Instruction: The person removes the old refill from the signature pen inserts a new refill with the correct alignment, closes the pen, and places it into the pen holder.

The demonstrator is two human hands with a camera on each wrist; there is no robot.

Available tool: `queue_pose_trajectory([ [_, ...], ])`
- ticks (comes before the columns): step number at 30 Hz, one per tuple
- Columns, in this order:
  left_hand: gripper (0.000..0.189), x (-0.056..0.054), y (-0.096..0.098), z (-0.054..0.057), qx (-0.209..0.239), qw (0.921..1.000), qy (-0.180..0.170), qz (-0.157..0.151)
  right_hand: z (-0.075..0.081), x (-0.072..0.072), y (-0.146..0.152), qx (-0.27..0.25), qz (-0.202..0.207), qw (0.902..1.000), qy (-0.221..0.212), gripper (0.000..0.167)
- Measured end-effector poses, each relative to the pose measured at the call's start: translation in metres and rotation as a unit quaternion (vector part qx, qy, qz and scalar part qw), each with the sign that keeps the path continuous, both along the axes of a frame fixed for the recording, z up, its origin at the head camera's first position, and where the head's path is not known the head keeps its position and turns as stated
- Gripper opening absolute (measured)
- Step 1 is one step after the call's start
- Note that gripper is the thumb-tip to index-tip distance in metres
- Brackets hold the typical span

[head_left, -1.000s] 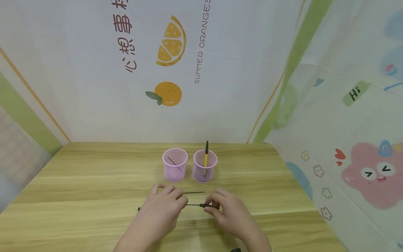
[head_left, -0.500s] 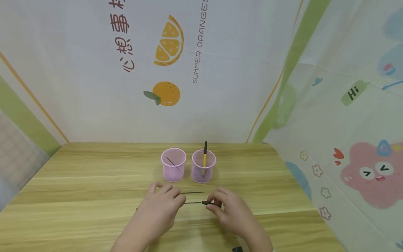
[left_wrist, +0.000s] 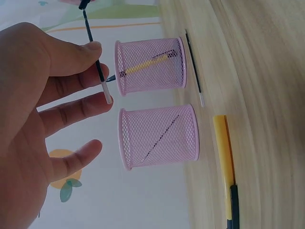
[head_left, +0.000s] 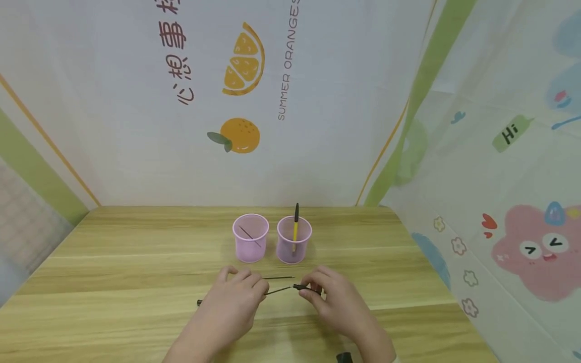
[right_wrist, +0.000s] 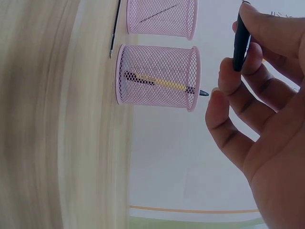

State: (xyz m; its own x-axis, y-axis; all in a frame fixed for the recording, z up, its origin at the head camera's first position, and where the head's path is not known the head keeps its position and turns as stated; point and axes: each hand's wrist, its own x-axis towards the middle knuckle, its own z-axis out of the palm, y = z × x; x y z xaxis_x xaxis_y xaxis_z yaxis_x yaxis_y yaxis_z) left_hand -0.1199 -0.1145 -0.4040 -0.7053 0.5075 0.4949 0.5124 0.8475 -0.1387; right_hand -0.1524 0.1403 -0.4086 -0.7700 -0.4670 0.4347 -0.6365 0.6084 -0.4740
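Note:
My left hand [head_left: 237, 302] pinches a thin black pen refill [left_wrist: 94, 50] between thumb and fingers; its clear tail end shows below the thumb in the left wrist view. My right hand [head_left: 331, 305] grips a short black tapered pen piece [right_wrist: 241, 45] between thumb and fingers. The refill's far tip meets the end of this black piece in the head view, and the refill slants slightly up toward it. On the table behind the hands lies a second refill [head_left: 279, 277]. A yellow pen barrel with a black part [left_wrist: 223, 157] lies beside the left hand, mostly hidden by the forearm in the head view.
Two pink mesh pen holders stand side by side further back. The left holder [head_left: 250, 252] contains a thin dark refill [head_left: 247, 233]; the right holder [head_left: 290, 254] contains a yellow and black pen [head_left: 296, 222]. A black object [head_left: 344, 357] sits at the near edge by the right forearm.
My right hand has risen slightly away with the black piece, moving a little right. More of the refill shows between the hands, and it now tilts upward to the right.

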Motion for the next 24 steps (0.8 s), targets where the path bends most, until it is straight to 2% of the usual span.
queue_pose_trajectory([
  [6, 0.019, -0.001, -0.005, -0.001, 0.009, 0.9999, -0.001, 0.008, 0.001, 0.0, -0.001, 0.0, -0.005, 1.0, -0.002, 0.011],
  [8, 0.018, -0.002, -0.006, -0.002, 0.009, 0.9998, -0.013, 0.011, 0.002, 0.0, -0.001, -0.001, -0.005, 1.0, -0.003, 0.011],
  [11, 0.015, -0.007, -0.005, -0.001, 0.009, 0.9985, -0.05, 0.019, 0.002, 0.0, -0.001, -0.002, -0.004, 1.0, -0.001, 0.01],
  [15, 0.007, -0.018, 0.0, -0.003, -0.002, 0.9948, -0.098, 0.025, 0.002, 0.0, -0.001, -0.002, -0.001, 1.0, 0.005, 0.01],
  [24, 0.022, -0.049, 0.016, -0.017, -0.037, 0.9902, -0.122, 0.057, 0.001, 0.002, 0.0, -0.005, -0.002, 1.0, -0.001, 0.011],
])
